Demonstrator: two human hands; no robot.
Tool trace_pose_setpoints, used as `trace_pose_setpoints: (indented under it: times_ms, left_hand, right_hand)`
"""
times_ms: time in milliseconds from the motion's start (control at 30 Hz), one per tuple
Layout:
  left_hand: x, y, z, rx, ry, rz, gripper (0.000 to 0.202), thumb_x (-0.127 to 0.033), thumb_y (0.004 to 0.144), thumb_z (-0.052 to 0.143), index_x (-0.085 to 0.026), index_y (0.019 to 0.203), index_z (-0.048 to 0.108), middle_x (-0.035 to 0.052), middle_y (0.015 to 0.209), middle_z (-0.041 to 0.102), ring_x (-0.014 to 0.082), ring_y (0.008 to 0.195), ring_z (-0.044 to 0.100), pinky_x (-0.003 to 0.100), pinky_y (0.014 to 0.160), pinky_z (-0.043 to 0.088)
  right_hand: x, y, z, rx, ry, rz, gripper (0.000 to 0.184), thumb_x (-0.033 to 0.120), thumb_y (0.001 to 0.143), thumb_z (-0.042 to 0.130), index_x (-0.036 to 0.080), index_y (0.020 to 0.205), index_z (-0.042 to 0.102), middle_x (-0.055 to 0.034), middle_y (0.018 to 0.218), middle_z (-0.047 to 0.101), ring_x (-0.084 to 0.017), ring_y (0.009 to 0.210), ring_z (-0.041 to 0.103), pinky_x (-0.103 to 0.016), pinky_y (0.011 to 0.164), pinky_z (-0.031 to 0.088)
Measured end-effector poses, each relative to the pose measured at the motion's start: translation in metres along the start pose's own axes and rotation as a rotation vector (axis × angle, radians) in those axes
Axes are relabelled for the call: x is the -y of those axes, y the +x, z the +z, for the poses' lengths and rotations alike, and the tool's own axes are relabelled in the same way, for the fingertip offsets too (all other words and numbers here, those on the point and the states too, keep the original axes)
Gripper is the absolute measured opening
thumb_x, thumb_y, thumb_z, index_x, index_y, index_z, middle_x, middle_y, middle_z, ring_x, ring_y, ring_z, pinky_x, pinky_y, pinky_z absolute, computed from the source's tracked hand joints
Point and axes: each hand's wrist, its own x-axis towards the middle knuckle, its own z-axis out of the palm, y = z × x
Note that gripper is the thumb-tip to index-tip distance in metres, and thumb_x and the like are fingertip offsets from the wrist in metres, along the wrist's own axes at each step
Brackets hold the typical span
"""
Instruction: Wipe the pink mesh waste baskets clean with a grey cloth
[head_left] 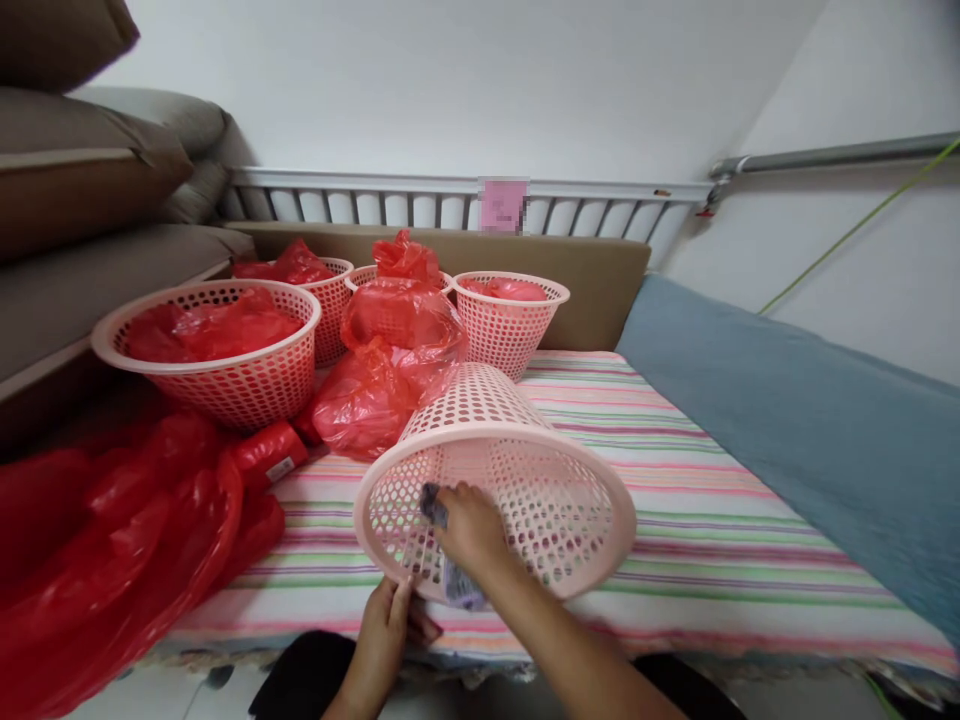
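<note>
A pink perforated plastic basket (495, 435) lies tipped on its side on the striped sheet, its mouth facing me. My left hand (386, 620) grips the basket's lower left rim, thumb on the inner side. Inside the mouth is my right hand (469, 525), its fingers closed around a bunched greyish-purple cloth (433, 505). Part of that cloth hangs below the hand near the lower rim. Cloth and fingers are close to the basket's left inner wall; whether they press on it I cannot tell.
Pink baskets holding red plastic bags stand behind, including a large one (225, 365) at left and one (510, 325) near the headboard (592, 290). Red bags (367, 400) sit against them; more red plastic (150, 540) spreads at left. A blue-covered surface (765, 400) borders the right.
</note>
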Motion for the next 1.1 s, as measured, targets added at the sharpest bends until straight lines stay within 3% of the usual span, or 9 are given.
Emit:
trace_pose_setpoints:
  times_ms: [133,233,300,467,633,800,967,1100]
  left_hand:
    - [-0.009,-0.005,-0.003,0.015,-0.002,-0.004,0.055,-0.069,0.070,0.049,-0.016,0.087,0.050,0.0041,0.045,0.065,0.0190,0.041,0.062,0.026,0.042,0.047]
    - [-0.022,-0.009,-0.015,-0.087,-0.031,0.082,0.055,-0.062,0.069,0.058,-0.017,0.098,0.048,0.0001,0.053,0.067,0.0196,0.047,0.064,0.026,0.043,0.049]
    - [-0.030,-0.011,-0.022,-0.155,-0.037,0.158,0.050,-0.058,0.070,0.061,-0.018,0.097,0.049,-0.0011,0.056,0.067,0.0188,0.047,0.064,0.025,0.043,0.049]
    - [-0.033,-0.010,-0.024,-0.145,0.029,0.097,0.045,-0.064,0.073,0.051,-0.020,0.084,0.047,-0.0005,0.045,0.064,0.0193,0.035,0.058,0.026,0.034,0.044]
    - [-0.022,-0.002,-0.023,-0.159,0.094,0.070,0.044,-0.062,0.076,0.048,-0.020,0.091,0.045,-0.0010,0.042,0.063,0.0189,0.033,0.057,0.023,0.031,0.040]
    - [-0.017,0.002,-0.023,-0.152,0.109,0.066,0.042,-0.058,0.079,0.046,-0.019,0.094,0.045,-0.0025,0.038,0.060,0.0165,0.031,0.056,0.020,0.031,0.039]
    - [-0.016,0.004,-0.021,-0.120,0.096,0.064,0.043,-0.060,0.079,0.045,-0.019,0.095,0.045,-0.0029,0.036,0.059,0.0159,0.030,0.054,0.020,0.031,0.041]
    - [-0.017,0.004,-0.021,-0.148,0.109,0.122,0.039,-0.057,0.079,0.046,-0.019,0.089,0.045,-0.0038,0.035,0.057,0.0148,0.030,0.053,0.019,0.030,0.040]
  right_hand:
    - [0.009,-0.052,-0.003,0.013,-0.012,-0.102,0.022,0.030,0.070,0.059,0.025,0.091,0.060,-0.0049,0.096,0.057,-0.024,0.094,0.050,-0.033,0.079,0.036]
    - [0.010,-0.063,-0.006,0.050,-0.022,-0.107,0.022,0.026,0.068,0.059,0.025,0.090,0.059,-0.0049,0.095,0.057,-0.024,0.093,0.050,-0.032,0.077,0.037]
    - [0.010,-0.060,-0.008,0.072,-0.033,-0.114,0.024,0.024,0.067,0.059,0.025,0.090,0.060,-0.0053,0.095,0.057,-0.024,0.093,0.051,-0.032,0.076,0.037]
    - [0.014,-0.026,-0.005,0.038,-0.066,-0.015,0.027,0.021,0.068,0.056,0.023,0.095,0.063,-0.0085,0.094,0.060,-0.025,0.090,0.054,-0.035,0.078,0.038]
    - [0.010,0.049,0.002,0.003,-0.044,0.121,0.033,0.026,0.076,0.051,0.020,0.106,0.062,-0.0128,0.100,0.062,-0.027,0.091,0.056,-0.036,0.076,0.040]
    - [-0.006,0.105,0.001,-0.046,-0.016,0.179,0.038,0.025,0.085,0.040,0.019,0.117,0.058,-0.0115,0.105,0.064,-0.026,0.103,0.052,-0.037,0.090,0.035]
    - [-0.013,0.114,0.003,-0.071,0.002,0.182,0.039,0.027,0.087,0.036,0.023,0.121,0.055,-0.0069,0.112,0.062,-0.023,0.109,0.049,-0.034,0.094,0.032]
    - [-0.001,0.085,0.008,-0.033,0.002,0.176,0.037,0.028,0.078,0.049,0.022,0.113,0.059,-0.0091,0.105,0.063,-0.024,0.096,0.055,-0.033,0.082,0.039]
